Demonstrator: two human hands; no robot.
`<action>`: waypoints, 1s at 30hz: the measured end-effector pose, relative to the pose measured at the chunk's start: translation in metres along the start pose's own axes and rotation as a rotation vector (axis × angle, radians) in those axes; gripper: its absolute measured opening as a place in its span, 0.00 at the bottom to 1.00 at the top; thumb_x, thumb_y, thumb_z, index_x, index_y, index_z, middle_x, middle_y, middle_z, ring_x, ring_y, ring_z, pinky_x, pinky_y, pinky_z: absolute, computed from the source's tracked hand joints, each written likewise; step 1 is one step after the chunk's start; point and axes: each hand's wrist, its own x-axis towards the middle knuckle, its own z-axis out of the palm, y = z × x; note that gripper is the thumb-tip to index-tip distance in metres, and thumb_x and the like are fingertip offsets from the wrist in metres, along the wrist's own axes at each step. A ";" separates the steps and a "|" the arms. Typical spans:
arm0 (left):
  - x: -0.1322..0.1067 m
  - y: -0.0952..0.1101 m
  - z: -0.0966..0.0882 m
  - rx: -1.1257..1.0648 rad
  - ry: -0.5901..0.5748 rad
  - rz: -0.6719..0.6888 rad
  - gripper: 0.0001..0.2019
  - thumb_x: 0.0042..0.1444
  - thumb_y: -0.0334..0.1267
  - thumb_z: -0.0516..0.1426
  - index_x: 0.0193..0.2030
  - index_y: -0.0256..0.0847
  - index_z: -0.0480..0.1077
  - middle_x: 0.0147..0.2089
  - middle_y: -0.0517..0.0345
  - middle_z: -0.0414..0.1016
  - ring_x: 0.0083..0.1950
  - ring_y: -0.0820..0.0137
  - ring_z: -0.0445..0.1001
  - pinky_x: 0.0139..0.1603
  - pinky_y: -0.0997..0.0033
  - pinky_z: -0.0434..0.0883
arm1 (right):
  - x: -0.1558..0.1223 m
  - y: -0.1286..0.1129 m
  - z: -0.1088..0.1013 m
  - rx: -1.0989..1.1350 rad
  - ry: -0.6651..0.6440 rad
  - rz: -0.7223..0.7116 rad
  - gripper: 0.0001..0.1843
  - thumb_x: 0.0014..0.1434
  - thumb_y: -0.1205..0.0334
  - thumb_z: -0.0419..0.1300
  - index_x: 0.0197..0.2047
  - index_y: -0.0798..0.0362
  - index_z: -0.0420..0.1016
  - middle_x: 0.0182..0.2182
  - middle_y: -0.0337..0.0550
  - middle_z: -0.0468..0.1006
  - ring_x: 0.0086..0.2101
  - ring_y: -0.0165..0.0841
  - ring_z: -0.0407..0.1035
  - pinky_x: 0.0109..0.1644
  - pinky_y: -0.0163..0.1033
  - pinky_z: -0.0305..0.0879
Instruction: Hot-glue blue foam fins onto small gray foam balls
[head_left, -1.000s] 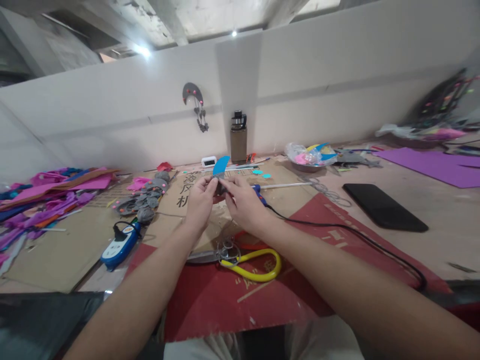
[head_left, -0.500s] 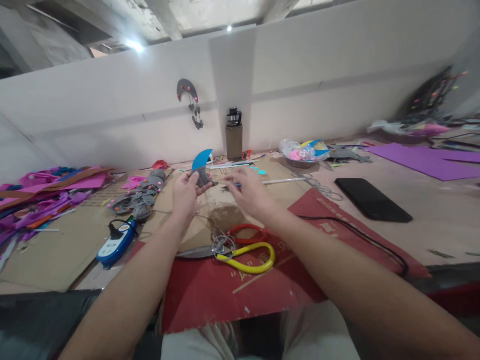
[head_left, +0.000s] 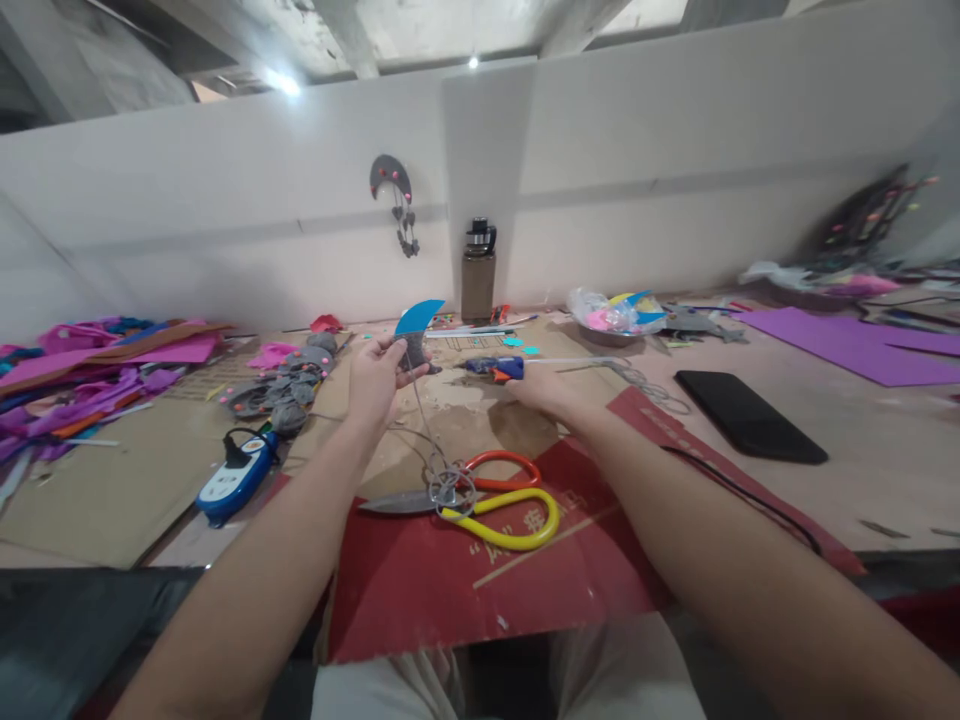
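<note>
Left hand [head_left: 375, 378]: pinching blue-grey crescent [head_left: 417, 320], just left of mid-frame.
Right hand [head_left: 544, 393]: at the glue gun [head_left: 496, 366]'s rear; I can't tell if it's gripped.
Glue gun: right of crescent, long axis crosswise, nozzle leftward; I judge right hand nearer.
Hands: apart.
</note>
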 end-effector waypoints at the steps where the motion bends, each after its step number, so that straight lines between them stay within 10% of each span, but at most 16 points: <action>1: -0.001 0.001 0.000 -0.004 0.011 -0.007 0.06 0.52 0.33 0.58 0.36 0.34 0.66 0.30 0.55 0.76 0.32 0.70 0.78 0.38 0.64 0.78 | 0.000 -0.001 -0.004 0.077 0.036 0.020 0.12 0.50 0.59 0.57 0.36 0.57 0.73 0.28 0.51 0.76 0.30 0.37 0.71 0.30 0.36 0.62; 11: 0.002 -0.006 -0.003 0.015 0.078 -0.012 0.05 0.52 0.32 0.58 0.33 0.34 0.64 0.28 0.56 0.75 0.29 0.71 0.77 0.34 0.65 0.78 | -0.040 -0.041 -0.017 0.870 0.099 -0.259 0.21 0.51 0.63 0.55 0.50 0.48 0.62 0.27 0.37 0.72 0.21 0.28 0.61 0.21 0.34 0.57; 30: 0.001 -0.017 -0.001 0.106 0.079 -0.008 0.05 0.53 0.32 0.58 0.31 0.35 0.64 0.27 0.58 0.72 0.27 0.72 0.76 0.33 0.63 0.79 | -0.047 -0.045 -0.007 0.469 0.261 -0.530 0.19 0.55 0.59 0.56 0.50 0.53 0.68 0.43 0.49 0.76 0.42 0.41 0.69 0.48 0.48 0.65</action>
